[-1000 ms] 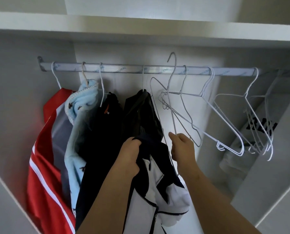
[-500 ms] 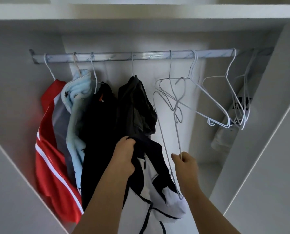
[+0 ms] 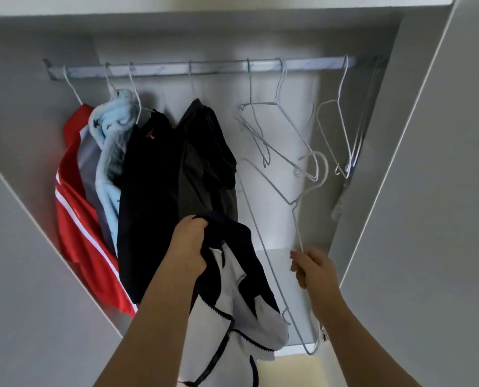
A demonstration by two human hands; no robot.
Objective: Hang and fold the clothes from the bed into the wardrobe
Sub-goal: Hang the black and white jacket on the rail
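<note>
My left hand [image 3: 189, 248] grips a navy-and-white zip jacket [image 3: 232, 308] by its dark upper part; the jacket hangs down in front of the open wardrobe. My right hand [image 3: 313, 268] holds a white wire hanger [image 3: 297, 208] by one arm, off the rail, its hook pointing up and to the right. The wardrobe rail [image 3: 218, 65] runs across the top. On its left half hang a red jacket [image 3: 76, 219], a light blue fleece [image 3: 112, 141], a black garment [image 3: 146, 196] and a dark grey one [image 3: 204, 157].
Several empty white wire hangers [image 3: 274, 129] hang on the right half of the rail, more at the far right [image 3: 347, 135]. A white shelf [image 3: 285, 263] lies below. Wardrobe side panels [image 3: 428, 191] close in on both sides.
My right hand has lifted one wire hanger off the rail and drawn it down and to the right. The view has backed away from the rail. My left hand keeps holding the jacket.
</note>
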